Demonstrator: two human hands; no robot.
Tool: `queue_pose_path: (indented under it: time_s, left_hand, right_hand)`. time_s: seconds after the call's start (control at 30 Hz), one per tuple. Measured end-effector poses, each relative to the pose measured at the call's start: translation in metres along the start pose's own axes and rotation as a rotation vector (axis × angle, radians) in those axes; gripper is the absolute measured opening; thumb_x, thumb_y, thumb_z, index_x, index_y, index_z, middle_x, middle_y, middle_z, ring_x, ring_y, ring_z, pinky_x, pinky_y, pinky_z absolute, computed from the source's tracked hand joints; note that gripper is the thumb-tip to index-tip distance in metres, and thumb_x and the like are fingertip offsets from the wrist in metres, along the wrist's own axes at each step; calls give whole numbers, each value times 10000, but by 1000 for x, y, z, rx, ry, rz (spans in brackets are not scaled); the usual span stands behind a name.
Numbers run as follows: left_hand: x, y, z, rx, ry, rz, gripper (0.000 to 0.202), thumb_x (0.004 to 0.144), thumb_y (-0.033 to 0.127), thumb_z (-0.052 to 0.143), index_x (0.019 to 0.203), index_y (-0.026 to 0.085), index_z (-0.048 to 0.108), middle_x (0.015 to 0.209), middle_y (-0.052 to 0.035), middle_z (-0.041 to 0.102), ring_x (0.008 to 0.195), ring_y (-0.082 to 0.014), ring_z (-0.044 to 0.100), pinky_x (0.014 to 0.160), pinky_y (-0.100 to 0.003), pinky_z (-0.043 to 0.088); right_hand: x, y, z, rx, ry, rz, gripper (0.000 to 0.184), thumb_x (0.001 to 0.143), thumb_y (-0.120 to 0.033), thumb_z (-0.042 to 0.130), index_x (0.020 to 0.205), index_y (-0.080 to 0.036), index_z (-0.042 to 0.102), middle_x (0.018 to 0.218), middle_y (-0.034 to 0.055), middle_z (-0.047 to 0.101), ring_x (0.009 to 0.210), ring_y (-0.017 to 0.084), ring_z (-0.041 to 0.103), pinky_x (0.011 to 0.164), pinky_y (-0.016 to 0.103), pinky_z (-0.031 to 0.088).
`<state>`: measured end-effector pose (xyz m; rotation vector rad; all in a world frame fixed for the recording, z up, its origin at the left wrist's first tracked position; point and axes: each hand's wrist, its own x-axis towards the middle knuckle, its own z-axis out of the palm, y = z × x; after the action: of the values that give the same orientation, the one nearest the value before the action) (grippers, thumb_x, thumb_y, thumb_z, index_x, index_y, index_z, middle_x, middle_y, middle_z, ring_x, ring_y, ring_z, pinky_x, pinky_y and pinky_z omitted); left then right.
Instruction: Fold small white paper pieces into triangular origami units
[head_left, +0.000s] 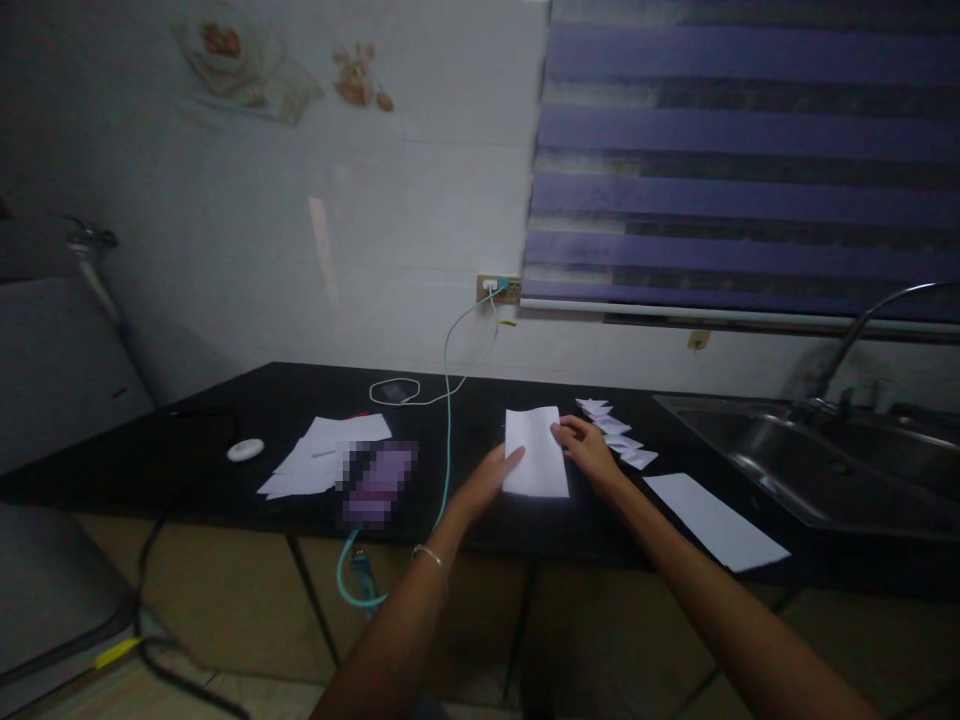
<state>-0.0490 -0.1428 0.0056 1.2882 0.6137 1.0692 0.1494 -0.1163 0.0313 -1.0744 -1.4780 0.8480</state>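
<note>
Bare forearms [397, 622] | left hand [498, 474], right hand [591, 456]: nearly closed, pinching white rectangular paper [537, 462] over black table [259, 405] | folded: small pointed white papers [613, 426], right | apparently unfolded: flat white sheets [311, 462], left

A thin, pale, silvery, rounded bracelet [429, 552] was worn around the left forearm [409, 620]. From the bracelet forward, the left hand [489, 479] was left bare; to the bracelet's right, the right forearm [712, 592] was seen uncovered.
</note>
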Motion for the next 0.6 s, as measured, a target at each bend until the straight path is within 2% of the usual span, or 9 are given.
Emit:
queue_pose_path:
  time_s: [0.1, 0.23, 0.33, 0.43, 0.53, 0.6]
  left_hand:
    - [5, -5, -4, 17, -5, -19, 532, 790, 476, 679, 1134, 74, 616, 956, -126, 695, 754, -185, 633, 730, -318, 470]
    - [10, -11, -9, -26, 17, -20, 515, 780, 462, 692, 1114, 77, 614, 945, -125, 690, 777, -192, 634, 716, -311, 471]
    - [14, -12, -12, -31, -17, -27, 533, 773, 440, 703, 1170, 112, 561, 962, -101, 669, 786, -177, 628, 687, -288, 478]
    - [22, -14, -17, -43, -36, -101, 578, 786, 466, 678, 1234, 175, 454, 959, -62, 627, 716, -147, 610, 533, -222, 442]
    - [35, -13, -19, -28, -68, -139, 583, 811, 481, 640, 1249, 167, 417, 853, -39, 602, 574, -117, 567, 448, -206, 400]
    - [44, -9, -18, 36, -105, -183, 548, 836, 478, 611, 1247, 159, 439, 821, -47, 608, 556, -118, 560, 440, -208, 399]
  right_hand:
    - [2, 15, 4, 68, -82, 54, 360, 703, -510, 710, 853, -196, 619, 692, 2, 579, 600, 140, 490, 532, 258, 355]
    - [-1, 30, -2, 105, -217, 130, 376, 649, -484, 765, 842, -191, 629, 672, 9, 597, 604, 151, 513, 536, 268, 365]
    - [-2, 40, -9, 154, -210, 136, 364, 645, -474, 769, 799, -176, 629, 614, -12, 555, 542, 118, 461, 502, 253, 327]
    - [1, 45, -13, 239, -191, 147, 345, 663, -455, 760, 812, -171, 634, 638, -12, 553, 520, 100, 430, 475, 241, 296]
    - [8, 46, -11, 313, -217, 175, 296, 686, -405, 749, 835, -172, 640, 684, -7, 568, 535, 96, 443, 477, 234, 300]
    - [15, 47, -10, 330, -219, 187, 271, 702, -370, 734, 875, -182, 645, 739, 1, 599, 583, 107, 486, 511, 237, 335]
